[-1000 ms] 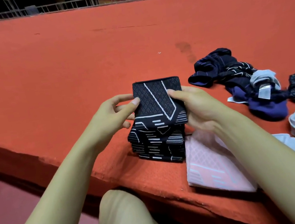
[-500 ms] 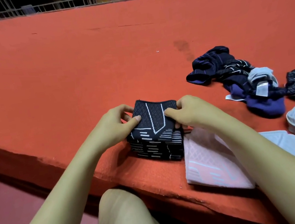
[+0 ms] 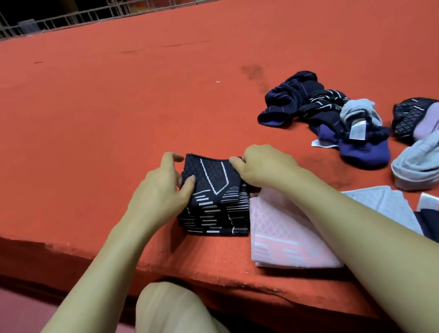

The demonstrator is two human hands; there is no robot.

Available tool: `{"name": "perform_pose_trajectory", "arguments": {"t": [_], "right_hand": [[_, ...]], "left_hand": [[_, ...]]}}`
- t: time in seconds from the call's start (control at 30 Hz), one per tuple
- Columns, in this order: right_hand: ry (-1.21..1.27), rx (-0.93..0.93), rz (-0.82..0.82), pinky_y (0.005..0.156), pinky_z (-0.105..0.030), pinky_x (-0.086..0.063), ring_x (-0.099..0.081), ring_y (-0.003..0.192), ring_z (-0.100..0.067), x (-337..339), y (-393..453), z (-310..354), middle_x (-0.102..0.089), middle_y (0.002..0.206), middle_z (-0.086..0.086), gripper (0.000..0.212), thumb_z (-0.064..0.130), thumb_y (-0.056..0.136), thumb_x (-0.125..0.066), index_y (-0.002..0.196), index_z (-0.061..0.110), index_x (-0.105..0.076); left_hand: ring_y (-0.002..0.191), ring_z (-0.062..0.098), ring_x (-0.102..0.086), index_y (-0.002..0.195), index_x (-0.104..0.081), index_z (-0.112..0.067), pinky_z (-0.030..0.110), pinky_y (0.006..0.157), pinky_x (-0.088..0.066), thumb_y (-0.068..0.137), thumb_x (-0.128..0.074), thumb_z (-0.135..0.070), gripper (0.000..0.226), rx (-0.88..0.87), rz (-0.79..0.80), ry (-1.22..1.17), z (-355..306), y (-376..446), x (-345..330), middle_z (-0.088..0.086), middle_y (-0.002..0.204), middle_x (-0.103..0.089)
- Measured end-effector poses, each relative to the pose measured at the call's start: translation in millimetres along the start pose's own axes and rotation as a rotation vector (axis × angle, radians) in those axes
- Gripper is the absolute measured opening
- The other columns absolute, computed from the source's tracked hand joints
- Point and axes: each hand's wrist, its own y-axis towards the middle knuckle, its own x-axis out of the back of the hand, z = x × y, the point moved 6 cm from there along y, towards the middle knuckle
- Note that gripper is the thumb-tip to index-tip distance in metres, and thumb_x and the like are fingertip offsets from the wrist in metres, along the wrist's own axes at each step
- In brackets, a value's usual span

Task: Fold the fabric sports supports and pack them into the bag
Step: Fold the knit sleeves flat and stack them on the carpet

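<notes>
Black support (image 3: 208,177) atop folded stack (image 3: 214,220)

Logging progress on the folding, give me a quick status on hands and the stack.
Left hand and right hand both pinch the top black support, resting on the folded black stack. Pink folded support beside it. No bag visible.

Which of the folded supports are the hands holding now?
The black support atop the black stack, held by left hand and right hand; the pink one lies untouched.
</notes>
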Motion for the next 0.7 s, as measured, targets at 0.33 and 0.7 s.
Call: {"name": "perform_pose_trajectory", "arguments": {"t": [0.33, 0.7], "right_hand": [[0.158, 0.017, -0.207, 0.077, -0.041, -0.053, -0.062, 0.088, -0.037, 51.6, -16.7, -45.2, -0.065, 0.08, -0.008, 0.047, 0.045, 0.103, -0.047, 0.078, 0.008, -0.062], [0.099, 0.058, -0.397, 0.078, -0.036, -0.048, -0.064, 0.095, -0.029, 112.4, -32.9, -192.1, -0.07, 0.096, -0.007, 0.006, 0.024, 0.094, -0.062, 0.092, 0.021, -0.067]], "left_hand": [[0.103, 0.027, -0.054, 0.108, -0.068, -0.027, 0.043, 0.092, -0.047, 0.098, -0.058, -0.034, 0.016, -0.259, -0.078, 0.088, -77.7, 14.7, 2.5, -0.003, 0.1, -0.057], [0.075, 0.007, -0.059, 0.103, -0.075, -0.022, 0.024, 0.073, -0.042, 0.098, -0.063, -0.023, 0.014, -0.464, 0.196, -0.052, -208.3, 60.0, -76.8, -0.011, 0.093, -0.066]]}}
